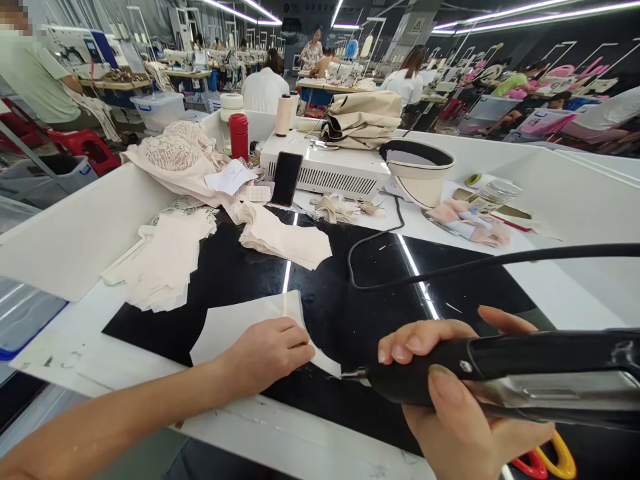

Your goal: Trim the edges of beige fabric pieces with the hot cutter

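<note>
A pale, curved cut fabric piece (240, 320) lies on the black glossy board (340, 320). My left hand (273, 353) is closed, its curled fingers pressing on the right part of the piece. My right hand (455, 413) is wrapped around a black corded hand tool (500, 367) with a slim metal tip. That tip touches, or nearly touches, the narrow lower right corner of the fabric. Below the tool, partly covered by my right hand, show the red and yellow handles of scissors (555, 460).
Stacks of beige fabric pieces (165, 260) (285, 237) lie behind. A phone (287, 179) leans against a white vented box (325, 167). The tool's black cable (480, 267) loops over the board. White side walls (550, 180) bound the table. Several people sit at sewing machines beyond.
</note>
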{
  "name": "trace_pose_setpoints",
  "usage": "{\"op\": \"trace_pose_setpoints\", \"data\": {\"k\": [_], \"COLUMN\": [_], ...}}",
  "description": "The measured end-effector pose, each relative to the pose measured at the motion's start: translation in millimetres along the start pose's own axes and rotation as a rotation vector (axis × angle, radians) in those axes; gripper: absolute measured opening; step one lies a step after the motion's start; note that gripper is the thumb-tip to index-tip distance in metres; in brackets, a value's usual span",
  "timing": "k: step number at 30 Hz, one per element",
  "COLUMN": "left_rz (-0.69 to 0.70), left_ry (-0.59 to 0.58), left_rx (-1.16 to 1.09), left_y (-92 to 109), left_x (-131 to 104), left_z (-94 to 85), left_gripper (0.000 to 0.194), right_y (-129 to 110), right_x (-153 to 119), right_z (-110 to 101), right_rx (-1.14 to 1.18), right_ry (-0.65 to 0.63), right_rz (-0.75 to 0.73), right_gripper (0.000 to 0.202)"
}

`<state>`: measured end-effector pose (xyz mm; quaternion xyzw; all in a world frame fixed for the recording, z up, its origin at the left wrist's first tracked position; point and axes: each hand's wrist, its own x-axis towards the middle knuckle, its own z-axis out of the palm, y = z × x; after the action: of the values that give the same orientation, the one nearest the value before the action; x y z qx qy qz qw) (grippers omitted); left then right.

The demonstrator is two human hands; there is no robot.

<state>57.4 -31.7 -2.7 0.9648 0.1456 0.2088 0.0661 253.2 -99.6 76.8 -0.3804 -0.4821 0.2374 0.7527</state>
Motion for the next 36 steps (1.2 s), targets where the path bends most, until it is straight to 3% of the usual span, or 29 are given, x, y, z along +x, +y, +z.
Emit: {"op": "trace_pose_setpoints", "data": {"k": [13,23,36], "left_rz": [0.041,0.028,0.040], "left_ry": [0.047,0.037,0.027], "left_rx": [0.086,0.078,0.106], "left_y": [2.0,8.4,2.6], "left_x": [2.9,5.1,1.9], "left_z": [4.3,2.9,6.6], "left_gripper": [0.019,0.019,0.024], "right_y": [13.5,17.2,7.4], "right_x": [13.6,11.1,12.1], "right_z": [26.3,24.5,16.9], "right_rx": [0.065,0.042,0.006], "right_ry": [0.044,0.022,0.078], "right_rz": [-0.030,-0.041,-0.025], "right_gripper": [0.047,0.045,0.045]}}
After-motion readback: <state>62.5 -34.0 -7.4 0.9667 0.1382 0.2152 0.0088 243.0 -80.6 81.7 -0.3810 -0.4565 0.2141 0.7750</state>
